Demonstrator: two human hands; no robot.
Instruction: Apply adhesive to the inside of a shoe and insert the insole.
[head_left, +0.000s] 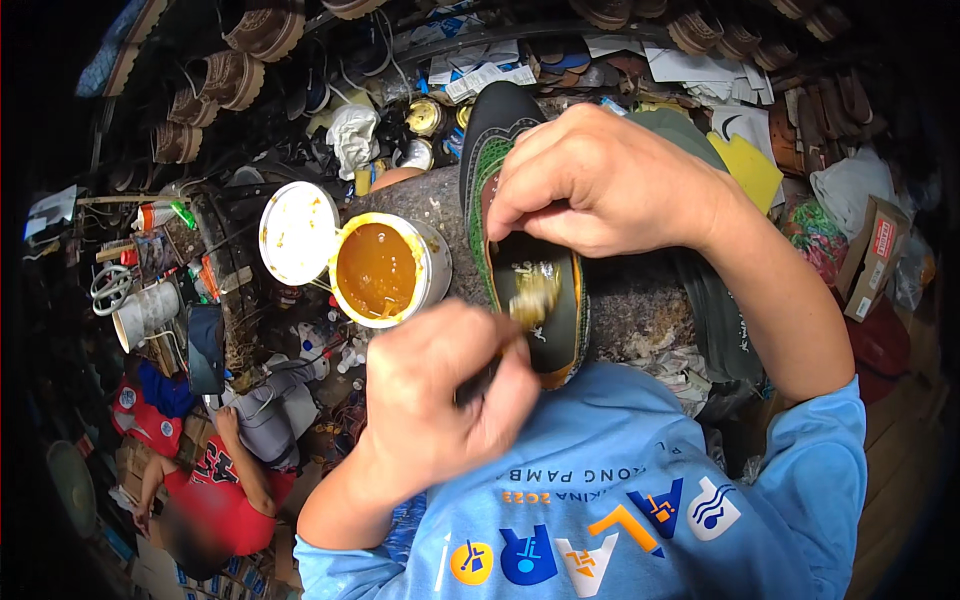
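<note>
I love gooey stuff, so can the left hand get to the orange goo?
Probably yes: the goo sits in an open tub close to the left hand, with the lid off to one side.

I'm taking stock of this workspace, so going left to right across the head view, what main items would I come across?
White cylindrical container, round white lid, open tub of amber paste, black-and-green shoe, yellow sheet, brown cardboard box.
</note>
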